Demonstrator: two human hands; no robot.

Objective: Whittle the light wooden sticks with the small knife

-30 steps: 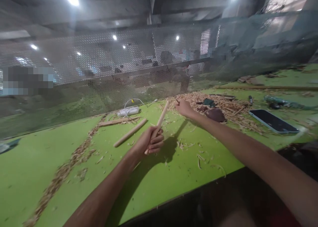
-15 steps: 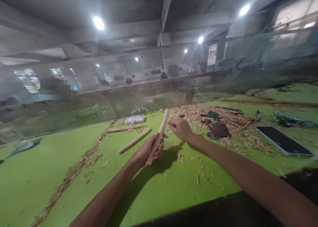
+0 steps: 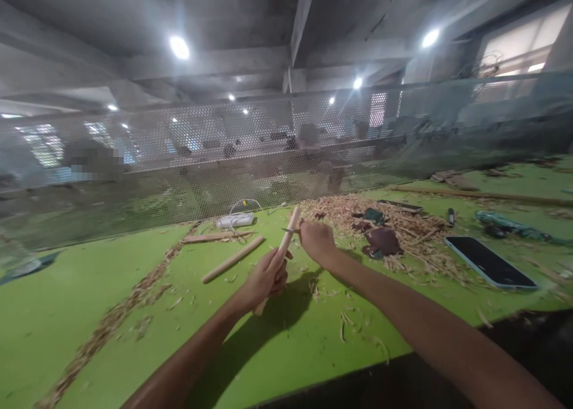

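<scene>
My left hand (image 3: 267, 276) is wrapped round the lower part of a pale wooden stick (image 3: 291, 223), which tilts up and away from me. My right hand (image 3: 317, 240) is closed on the handle of a small knife (image 3: 290, 230). Its thin blade lies across the stick's upper part, above my left fingers. Most of the knife's handle is hidden in my fist. To the left of my hands another rounded wooden stick (image 3: 233, 259) rests on the green table (image 3: 286, 361).
A heap of wood shavings (image 3: 344, 209) with brown scraps (image 3: 384, 242) lies beyond my right hand. A phone (image 3: 490, 261) is at the right. A white power strip (image 3: 235, 220) sits behind the sticks, before a perforated screen (image 3: 233, 176). A line of shavings (image 3: 120, 313) runs down the left.
The knife blade has come across the stick, with my right hand now lower and closer to it. My left hand has shifted slightly down. The whole view has moved a little.
</scene>
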